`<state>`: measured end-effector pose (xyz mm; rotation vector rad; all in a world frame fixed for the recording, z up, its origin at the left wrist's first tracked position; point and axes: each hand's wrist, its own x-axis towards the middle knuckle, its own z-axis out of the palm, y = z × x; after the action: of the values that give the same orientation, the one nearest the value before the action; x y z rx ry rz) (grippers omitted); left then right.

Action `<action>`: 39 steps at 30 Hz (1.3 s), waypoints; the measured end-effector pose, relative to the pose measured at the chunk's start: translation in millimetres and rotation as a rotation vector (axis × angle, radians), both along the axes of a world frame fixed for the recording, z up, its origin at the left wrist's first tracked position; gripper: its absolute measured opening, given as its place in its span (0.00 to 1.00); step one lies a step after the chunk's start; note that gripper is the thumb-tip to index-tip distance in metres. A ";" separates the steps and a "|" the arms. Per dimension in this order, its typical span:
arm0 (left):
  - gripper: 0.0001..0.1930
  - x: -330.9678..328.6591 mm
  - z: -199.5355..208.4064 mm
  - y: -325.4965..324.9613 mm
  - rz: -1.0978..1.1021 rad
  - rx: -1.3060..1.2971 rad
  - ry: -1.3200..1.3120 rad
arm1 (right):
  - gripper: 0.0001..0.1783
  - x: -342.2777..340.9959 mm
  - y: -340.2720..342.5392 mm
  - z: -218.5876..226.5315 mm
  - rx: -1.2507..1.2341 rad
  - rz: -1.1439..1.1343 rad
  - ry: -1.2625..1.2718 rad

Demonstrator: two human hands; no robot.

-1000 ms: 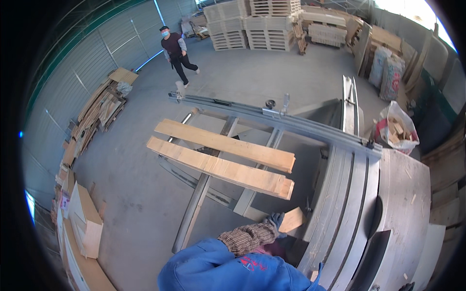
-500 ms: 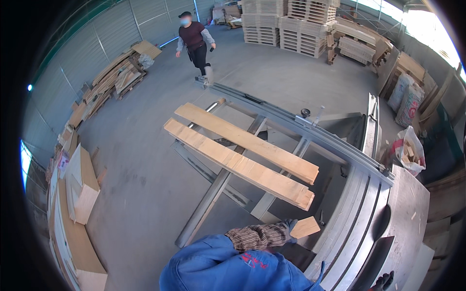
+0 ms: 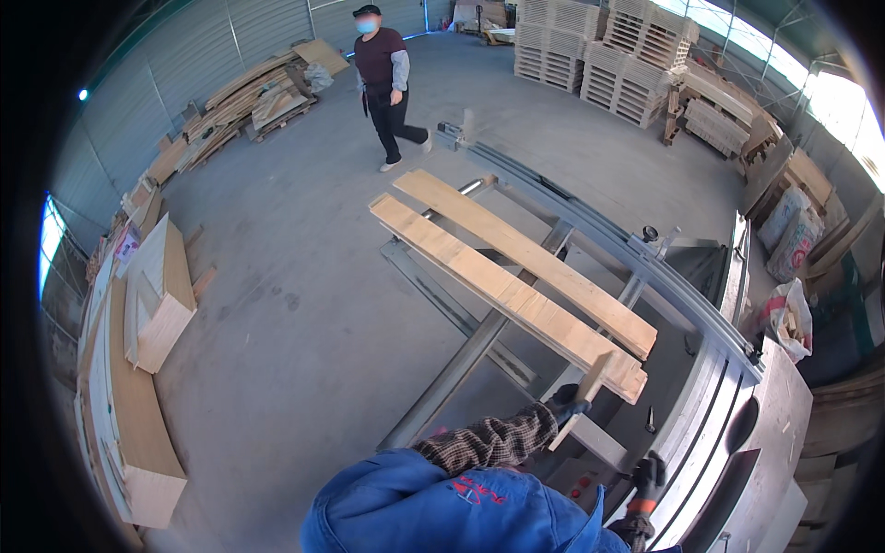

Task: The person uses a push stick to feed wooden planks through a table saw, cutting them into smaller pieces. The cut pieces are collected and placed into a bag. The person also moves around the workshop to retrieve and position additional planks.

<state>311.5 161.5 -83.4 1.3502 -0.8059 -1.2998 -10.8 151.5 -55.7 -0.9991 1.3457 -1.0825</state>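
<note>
My left hand [image 3: 566, 403], in a dark glove, is closed around a short piece of wooden board [image 3: 595, 376], which it holds up on edge at the near end of the planks. My right hand [image 3: 648, 473], also gloved and with an orange band at its wrist, hovers by the left edge of the grooved metal sliding table [image 3: 690, 441]. Its fingers look loosely apart, with nothing in them. Side by side on the metal support frame [image 3: 449, 376] lie a near stack of long planks [image 3: 498, 288] and a farther long plank [image 3: 544, 258].
A fence rail [image 3: 590, 214] runs along the frame's far side. A dark saw slot plate [image 3: 728, 502] lies right of the sliding table. One person [image 3: 383, 83] walks beyond the frame. Pallets [image 3: 636, 64], white sacks [image 3: 786, 318] and stacked boards [image 3: 152, 405] stand around.
My left hand has lifted the short board and turned it from flat to on edge. My right hand has come left to the sliding table. The person has walked closer; my view has shifted.
</note>
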 end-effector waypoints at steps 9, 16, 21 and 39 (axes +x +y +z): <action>0.33 68.5 -100.4 58.5 0.133 0.048 0.027 | 0.35 109.4 94.7 -148.1 0.001 0.957 0.917; 0.33 78.2 -51.6 117.3 0.217 0.185 0.141 | 0.34 106.5 137.4 -246.7 0.015 1.115 1.082; 0.32 59.7 -39.5 147.2 0.270 0.218 0.178 | 0.33 92.6 149.0 -250.4 -0.001 1.169 1.058; 0.12 -23.4 -48.0 236.4 0.448 0.118 0.626 | 0.28 40.2 176.2 -264.7 -0.037 1.297 1.055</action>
<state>288.1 397.8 -131.4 1.0348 0.0064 -1.3049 29.4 327.7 -320.5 -2.1473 0.9935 0.5020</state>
